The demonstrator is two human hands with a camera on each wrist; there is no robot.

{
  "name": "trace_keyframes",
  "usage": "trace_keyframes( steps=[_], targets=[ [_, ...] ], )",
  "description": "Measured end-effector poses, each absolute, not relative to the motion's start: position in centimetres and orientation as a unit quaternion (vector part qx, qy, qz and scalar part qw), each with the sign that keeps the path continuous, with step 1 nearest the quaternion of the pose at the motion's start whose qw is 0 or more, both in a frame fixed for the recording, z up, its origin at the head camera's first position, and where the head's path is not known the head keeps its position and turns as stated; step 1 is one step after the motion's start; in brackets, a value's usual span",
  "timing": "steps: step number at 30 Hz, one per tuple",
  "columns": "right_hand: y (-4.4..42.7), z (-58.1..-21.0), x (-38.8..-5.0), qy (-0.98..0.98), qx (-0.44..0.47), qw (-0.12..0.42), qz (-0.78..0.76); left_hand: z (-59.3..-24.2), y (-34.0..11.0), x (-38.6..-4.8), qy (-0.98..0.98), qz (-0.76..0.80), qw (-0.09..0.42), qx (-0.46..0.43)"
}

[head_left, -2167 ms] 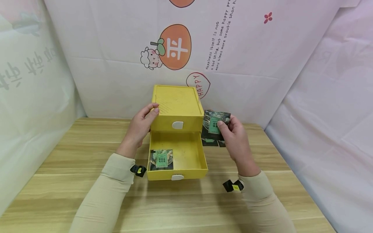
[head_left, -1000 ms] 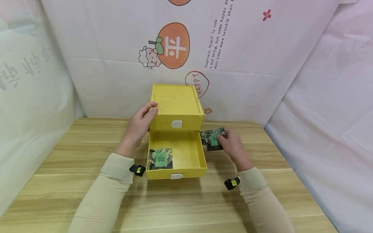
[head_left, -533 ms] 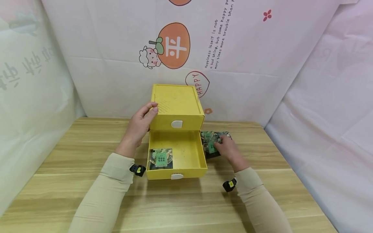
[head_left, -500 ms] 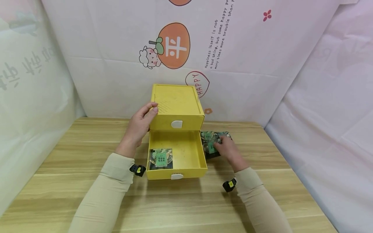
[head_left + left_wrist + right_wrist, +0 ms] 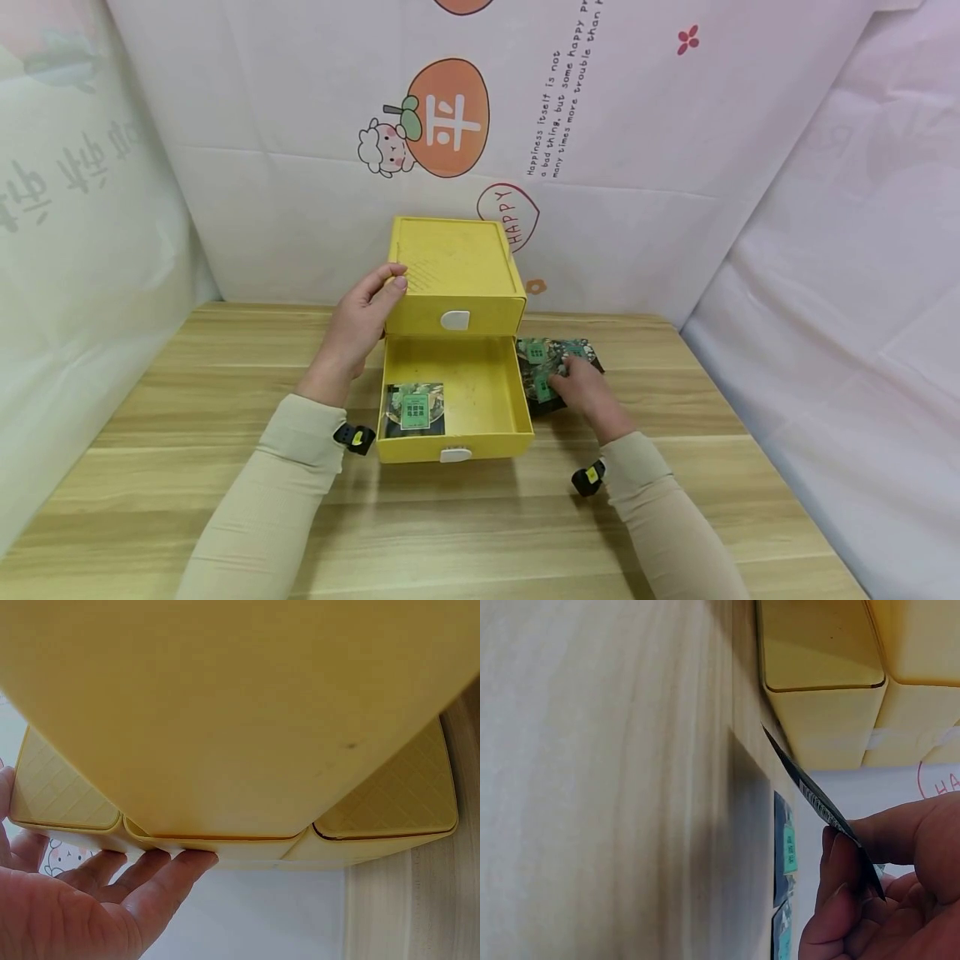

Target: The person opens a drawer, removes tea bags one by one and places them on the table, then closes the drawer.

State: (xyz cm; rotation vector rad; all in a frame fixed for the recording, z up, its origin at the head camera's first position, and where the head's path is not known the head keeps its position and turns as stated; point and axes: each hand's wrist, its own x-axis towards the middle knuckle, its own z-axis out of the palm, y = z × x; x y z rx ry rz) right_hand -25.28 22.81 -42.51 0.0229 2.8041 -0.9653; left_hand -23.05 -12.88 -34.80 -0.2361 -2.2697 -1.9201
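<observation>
A yellow two-drawer box [image 5: 457,254] has its lower drawer [image 5: 491,448] pulled out, with a dark green-labelled packet [image 5: 415,410] lying at the drawer's front left. My left hand [image 5: 356,329] rests on the box's upper left edge; in the left wrist view the fingers of this hand [image 5: 112,900] lie fairly straight against the box [image 5: 225,690]. Right of the box, my right hand [image 5: 588,392] pinches a similar packet [image 5: 543,385]. The right wrist view shows the pinched packet [image 5: 817,802] tilted edge-on in the fingers of the hand [image 5: 900,877], with more packets [image 5: 790,847] flat on the table.
The wooden table [image 5: 465,533] reaches to a printed white cloth [image 5: 622,233] standing behind the box. White cloth also hangs at the left and right sides. Other packets [image 5: 536,350] lie close to the box's right side.
My right hand has come down and toward me from beside the upper box, bringing its packet low over the others. The left hand keeps its place on the box.
</observation>
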Motion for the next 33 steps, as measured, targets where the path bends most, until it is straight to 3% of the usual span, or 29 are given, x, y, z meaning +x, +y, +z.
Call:
trace_keyframes(
  steps=[22,33],
  targets=[
    [23.5,-44.5,-25.8,0.958,0.019,0.097,-0.268,-34.8,-12.9,-23.0,-0.763,-0.637,0.079,-0.078],
    [23.6,-45.0,-26.0,0.968,0.01,0.073,-0.242,-34.8,-12.8,-23.0,-0.765,-0.635,0.081,-0.078]
  ],
)
